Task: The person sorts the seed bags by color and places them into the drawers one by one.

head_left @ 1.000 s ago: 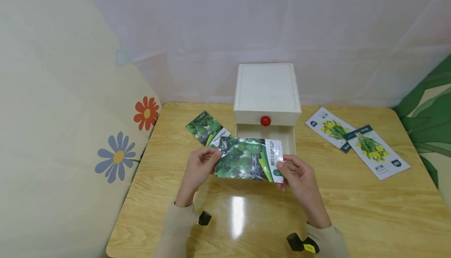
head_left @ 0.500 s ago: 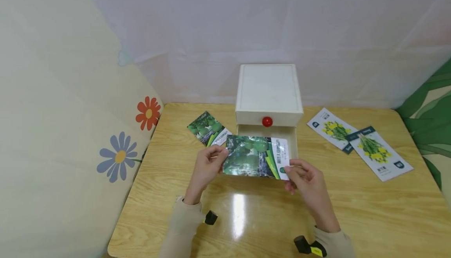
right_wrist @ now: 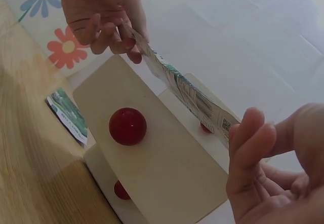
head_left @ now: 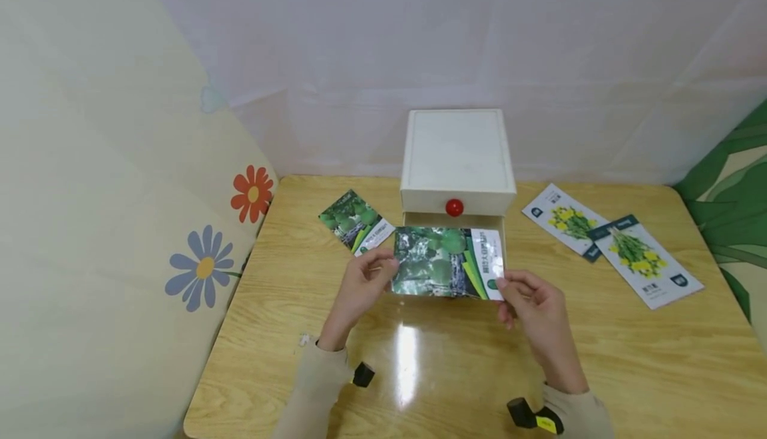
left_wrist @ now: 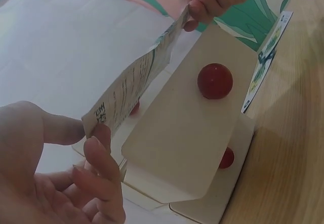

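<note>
A green seed packet point(head_left: 440, 262) with round green fruit printed on it is stretched between both hands, above a pulled-out drawer. My left hand point(head_left: 361, 286) pinches its left end between thumb and fingers. At the other end my right hand point(head_left: 536, 312) pinches the lower corner. Both wrist views show the packet edge-on, its printed back partly visible. Beneath it juts the drawer front point(left_wrist: 177, 127) of a white drawer box point(head_left: 458, 149), bearing a red knob point(right_wrist: 127, 126). From the head view the packet hides most of that drawer.
A similar green packet point(head_left: 353, 216) lies left of the box. To the right, two white packets with yellow flowers, one point(head_left: 560, 216) partly under the other point(head_left: 644, 259), lie on the wooden table point(head_left: 599, 372). A pale cloth point(head_left: 335, 46) hangs behind.
Both hands have carried the green packet to the right and slightly away from me, further over the pulled-out drawer. The head view has shifted a little; the packets on the table stay put.
</note>
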Demonstrator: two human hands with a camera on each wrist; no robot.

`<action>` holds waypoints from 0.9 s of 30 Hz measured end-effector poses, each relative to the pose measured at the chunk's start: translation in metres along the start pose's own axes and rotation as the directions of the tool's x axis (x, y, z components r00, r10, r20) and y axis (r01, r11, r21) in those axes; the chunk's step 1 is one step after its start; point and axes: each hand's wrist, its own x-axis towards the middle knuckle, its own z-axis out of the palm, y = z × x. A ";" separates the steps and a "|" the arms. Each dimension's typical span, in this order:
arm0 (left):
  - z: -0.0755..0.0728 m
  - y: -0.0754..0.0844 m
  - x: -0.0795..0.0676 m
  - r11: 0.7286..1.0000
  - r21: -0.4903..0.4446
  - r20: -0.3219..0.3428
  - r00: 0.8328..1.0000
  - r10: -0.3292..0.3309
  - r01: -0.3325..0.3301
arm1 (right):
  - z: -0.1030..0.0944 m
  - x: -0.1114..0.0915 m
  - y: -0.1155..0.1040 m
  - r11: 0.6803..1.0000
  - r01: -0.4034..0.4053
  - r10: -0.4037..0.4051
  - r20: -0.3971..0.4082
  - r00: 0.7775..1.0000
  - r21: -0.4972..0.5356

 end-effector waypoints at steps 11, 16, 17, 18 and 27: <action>0.001 0.002 -0.006 0.995 0.098 0.072 0.997 -0.002 -0.005 | -0.003 0.007 0.000 0.999 -0.045 0.045 -0.064 0.997 -0.002; 0.002 0.001 -0.006 0.994 0.109 0.066 0.998 -0.008 0.001 | -0.003 0.009 0.001 0.998 -0.058 0.055 -0.077 0.996 -0.032; 0.002 0.001 -0.005 0.994 0.113 0.061 0.998 -0.005 -0.002 | -0.003 0.009 0.001 0.998 -0.058 0.055 -0.079 0.995 -0.033; 0.003 0.001 -0.005 0.993 0.117 0.057 0.998 -0.001 -0.005 | -0.004 0.010 0.002 0.998 -0.058 0.055 -0.080 0.995 -0.034; 0.005 0.000 -0.002 0.993 0.116 0.035 0.999 0.012 -0.016 | -0.006 0.011 0.002 0.998 -0.057 0.056 -0.064 0.996 -0.023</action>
